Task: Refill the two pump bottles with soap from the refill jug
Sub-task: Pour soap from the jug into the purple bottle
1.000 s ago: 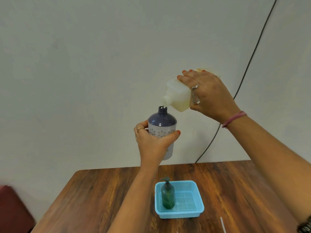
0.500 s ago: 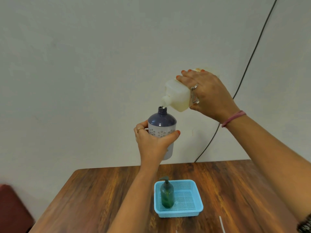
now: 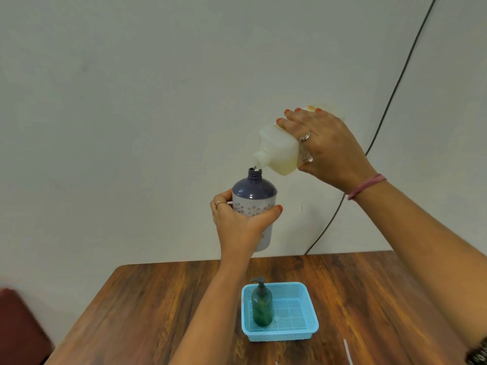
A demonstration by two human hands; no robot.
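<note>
High above the table, my left hand (image 3: 241, 227) grips a purple-and-white flowered bottle (image 3: 254, 196), upright, its pump off and its neck open. My right hand (image 3: 329, 151) holds the whitish refill jug (image 3: 279, 151) tilted down to the left, its spout just over the bottle's neck. A thin stream of soap runs from spout to neck. A green pump bottle (image 3: 261, 305) with its pump on stands in the left part of a blue basket (image 3: 303, 330) on the table.
The wooden table (image 3: 147, 312) stands against a pale wall. A black cable (image 3: 390, 101) runs down the wall at the right. A dark red seat (image 3: 18, 327) is at the lower left. A thin white strip (image 3: 347, 351) lies near the table's front right.
Both hands keep their pose with the jug tipped over the bottle. The view has shifted very slightly; nothing else moved.
</note>
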